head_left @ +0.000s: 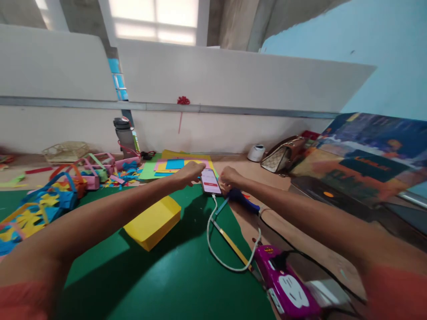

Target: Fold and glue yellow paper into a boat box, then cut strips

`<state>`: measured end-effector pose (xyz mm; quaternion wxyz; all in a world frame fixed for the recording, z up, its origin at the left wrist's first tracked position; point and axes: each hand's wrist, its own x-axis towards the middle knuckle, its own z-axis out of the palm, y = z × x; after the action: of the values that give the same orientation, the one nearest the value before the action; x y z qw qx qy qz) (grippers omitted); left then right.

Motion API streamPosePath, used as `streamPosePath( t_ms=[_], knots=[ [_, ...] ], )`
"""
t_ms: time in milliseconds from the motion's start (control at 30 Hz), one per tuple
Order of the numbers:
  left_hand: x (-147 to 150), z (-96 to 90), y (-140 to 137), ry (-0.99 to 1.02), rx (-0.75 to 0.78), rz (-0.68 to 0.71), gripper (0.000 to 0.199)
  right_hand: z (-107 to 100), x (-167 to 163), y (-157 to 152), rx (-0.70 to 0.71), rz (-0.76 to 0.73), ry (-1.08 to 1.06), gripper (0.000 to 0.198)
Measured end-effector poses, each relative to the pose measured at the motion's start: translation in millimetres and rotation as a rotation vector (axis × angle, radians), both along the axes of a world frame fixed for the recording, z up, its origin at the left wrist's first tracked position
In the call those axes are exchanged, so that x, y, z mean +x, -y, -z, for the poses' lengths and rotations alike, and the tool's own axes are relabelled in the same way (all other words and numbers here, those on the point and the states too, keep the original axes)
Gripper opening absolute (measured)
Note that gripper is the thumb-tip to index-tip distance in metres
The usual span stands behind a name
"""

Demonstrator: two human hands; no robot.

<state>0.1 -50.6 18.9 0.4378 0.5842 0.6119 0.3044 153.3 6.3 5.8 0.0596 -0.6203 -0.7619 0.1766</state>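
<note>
My left hand (190, 174) is over the upper left side of a phone (210, 178), its fingers curled. By the phone's right edge is my right hand (231, 177), also closed. Whatever either hand may pinch is too small or hidden to make out. The phone lies screen up, lit, with a white charging cable (209, 231) plugged into its lower end. Below my right hand rests a dark blue tool (243, 202) with a black cord, perhaps a glue gun. A yellow paper box (153, 220) sits on the green mat (160, 284), under my left forearm.
Coloured paper sheets (176, 164) lie behind the phone. Small paper baskets (63, 195) line the left, near a grey bottle (123, 135). A yellow-handled cutter or pencil (233, 246) leads toward a purple power strip (287, 282). A handbag (283, 153) and white cup (256, 153) stand at back right.
</note>
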Motion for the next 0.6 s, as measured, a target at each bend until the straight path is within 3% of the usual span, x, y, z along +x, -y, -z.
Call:
streamPosePath(
  t_ms=[133, 200, 300, 433, 533, 600],
  knots=[
    [-22, -21.1, 40, -0.084, 0.269, 0.091, 0.024, -18, -22, 29, 0.115, -0.286, 0.125, 0.028],
    [-36, -27.2, 59, -0.128, 0.376, 0.139, 0.023, -21, -40, 60, 0.172, -0.459, 0.147, 0.022],
    [-57, -27.7, 85, -0.196, 0.48, 0.149, 0.021, -13, -70, 112, 0.216, -0.699, 0.183, 0.028],
    [-79, -16.1, 118, -0.285, 0.528, 0.095, 0.025, 13, -102, 160, 0.332, -0.946, 0.29, 0.042],
    [-89, -5.9, 143, -0.335, 0.532, 0.087, 0.031, 26, -110, 173, 0.412, -1.029, 0.388, 0.032],
    [-95, -0.2, 157, -0.322, 0.438, 0.026, 0.034, 25, -108, 174, 0.41, -1.031, 0.406, 0.022]
  ],
)
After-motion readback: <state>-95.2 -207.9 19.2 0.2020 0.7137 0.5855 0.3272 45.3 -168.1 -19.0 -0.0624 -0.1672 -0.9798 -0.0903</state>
